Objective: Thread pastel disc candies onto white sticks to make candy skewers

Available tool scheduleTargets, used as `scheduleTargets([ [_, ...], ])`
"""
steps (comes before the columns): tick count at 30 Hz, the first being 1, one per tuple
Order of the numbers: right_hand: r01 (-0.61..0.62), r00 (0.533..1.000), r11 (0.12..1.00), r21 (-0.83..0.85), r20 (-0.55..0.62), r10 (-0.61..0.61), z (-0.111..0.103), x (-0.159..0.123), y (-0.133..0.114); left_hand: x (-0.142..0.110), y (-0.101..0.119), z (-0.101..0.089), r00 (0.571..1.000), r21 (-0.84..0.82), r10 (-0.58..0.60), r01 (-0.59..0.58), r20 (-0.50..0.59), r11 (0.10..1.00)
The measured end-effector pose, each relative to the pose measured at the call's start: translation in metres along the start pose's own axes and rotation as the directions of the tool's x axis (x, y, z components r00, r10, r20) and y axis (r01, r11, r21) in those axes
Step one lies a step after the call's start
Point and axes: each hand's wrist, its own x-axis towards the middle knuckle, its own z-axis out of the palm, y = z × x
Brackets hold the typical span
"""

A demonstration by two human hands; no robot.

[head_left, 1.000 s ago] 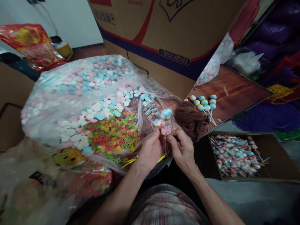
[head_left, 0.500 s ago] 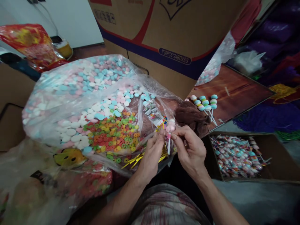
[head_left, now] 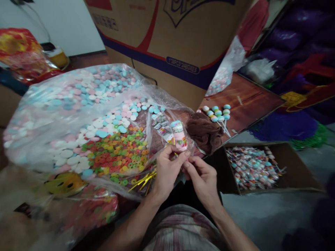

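Observation:
Between my hands stands a marshmallow lollipop (head_left: 179,135) in a clear printed wrapper, its blue and pink sweets upward. My left hand (head_left: 169,170) pinches it just under the sweets. My right hand (head_left: 202,176) is closed at its lower end beside the left, and the fingers hide the stick. Close by on the left lie gold twist ties (head_left: 144,180) and a stack of printed wrappers (head_left: 161,126). Past them, a big clear plastic bag (head_left: 154,91) lies spread with pastel marshmallows (head_left: 97,123) and ring gummies (head_left: 121,150).
Unwrapped marshmallow skewers (head_left: 220,114) lie beside a brown cloth (head_left: 202,130) on the reddish table (head_left: 251,99). A cardboard box (head_left: 295,174) at the right holds many wrapped lollipops (head_left: 253,169). A large carton (head_left: 157,45) stands behind; a red snack bag (head_left: 23,52) is at the left.
The lollipop has turned and risen slightly, now showing its printed wrapper and blue top. Its white stick has gone behind my fingers. The view has shifted right.

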Motion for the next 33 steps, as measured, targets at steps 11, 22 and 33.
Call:
scheduleTargets([
  [11,0.107,0.875,0.994,0.034,-0.478,-0.078,-0.090,0.008,0.018,0.035,-0.006,-0.034,0.981,0.332,0.190,-0.166,-0.039,0.928],
  [22,-0.001,0.756,0.940,0.342,-0.615,0.225,-0.136,0.012,0.054,0.045,-0.003,-0.046,0.988,0.428,0.152,-0.129,-0.021,0.895],
  [33,0.481,0.845,0.727,-0.489,0.038,-0.533,-0.026,0.036,0.022,0.085,-0.006,-0.043,0.929,0.878,0.350,-0.265,0.121,0.399],
])
